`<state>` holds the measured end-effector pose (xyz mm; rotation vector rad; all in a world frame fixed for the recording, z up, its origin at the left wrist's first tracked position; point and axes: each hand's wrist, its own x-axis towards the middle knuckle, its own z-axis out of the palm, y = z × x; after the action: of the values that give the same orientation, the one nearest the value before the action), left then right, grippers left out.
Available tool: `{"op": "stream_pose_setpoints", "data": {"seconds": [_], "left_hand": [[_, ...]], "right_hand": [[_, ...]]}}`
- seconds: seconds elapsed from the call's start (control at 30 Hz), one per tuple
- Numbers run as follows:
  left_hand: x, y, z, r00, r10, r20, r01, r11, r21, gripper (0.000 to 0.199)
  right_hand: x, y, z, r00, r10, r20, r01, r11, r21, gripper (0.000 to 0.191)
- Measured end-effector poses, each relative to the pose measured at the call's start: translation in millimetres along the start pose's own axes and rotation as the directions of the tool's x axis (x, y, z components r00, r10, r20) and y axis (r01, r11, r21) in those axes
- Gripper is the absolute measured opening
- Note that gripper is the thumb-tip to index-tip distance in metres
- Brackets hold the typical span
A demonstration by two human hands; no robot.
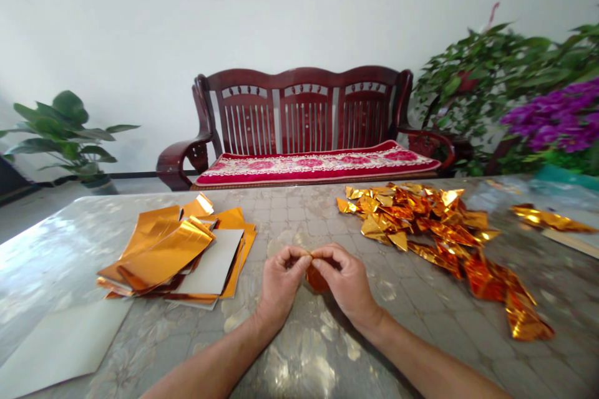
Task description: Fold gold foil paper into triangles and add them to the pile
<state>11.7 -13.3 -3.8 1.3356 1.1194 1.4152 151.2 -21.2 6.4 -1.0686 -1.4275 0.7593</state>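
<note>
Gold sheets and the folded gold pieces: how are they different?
The flat sheets lie stacked on the left, while the folded pieces lie in a loose heap on the right. The flat sheets have straight edges and smooth faces, while the folded pieces are creased into pointy shapes. Both are shiny orange-gold foil.

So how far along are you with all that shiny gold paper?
Plenty looks done: a heap of folded gold foil pieces lies to the right. In hand: the left hand and right hand pinch one orange-gold foil piece. Left to do: a stack of flat foil sheets lies unfolded on the left.
</note>
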Motion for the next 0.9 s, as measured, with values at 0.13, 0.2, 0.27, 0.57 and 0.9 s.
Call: {"op": "stream_pose_setpoints", "data": {"seconds": [0.13, 0.2, 0.27, 0.57, 0.9], "left_hand": [[0.4, -1.9, 1.0, 1.0, -0.001, -0.008, 0.001, 1.0, 0.02, 0.013], [0.3, -2.3, 1.6, 1.0, 0.004, -0.012, -0.004, 0.999, 0.05, 0.013], [0.3, -2.1, 1.5, 0.998, 0.037, -0.047, -0.032, 0.994, 0.104, 0.012], [2.3, -4.9, -5.9, 0.941, 0.321, 0.106, -0.337, 0.864, 0.374, 0.006], [0.3, -2.6, -6.2, 0.963, 0.252, 0.099, -0.268, 0.84, 0.471, 0.01]], "right_hand": [[0.5, 1.3, 1.3, 0.996, 0.085, 0.003, -0.085, 0.996, 0.03, 0.012], [0.9, 1.6, 1.9, 0.992, 0.126, 0.013, -0.127, 0.991, 0.046, 0.013], [1.4, 1.6, 2.0, 0.987, 0.156, 0.023, -0.157, 0.985, 0.064, 0.013], [3.4, -2.0, -3.4, 0.98, 0.19, 0.065, -0.195, 0.979, 0.066, 0.014], [1.4, 1.4, -2.5, 0.969, 0.234, 0.077, -0.239, 0.969, 0.063, 0.018]]}}
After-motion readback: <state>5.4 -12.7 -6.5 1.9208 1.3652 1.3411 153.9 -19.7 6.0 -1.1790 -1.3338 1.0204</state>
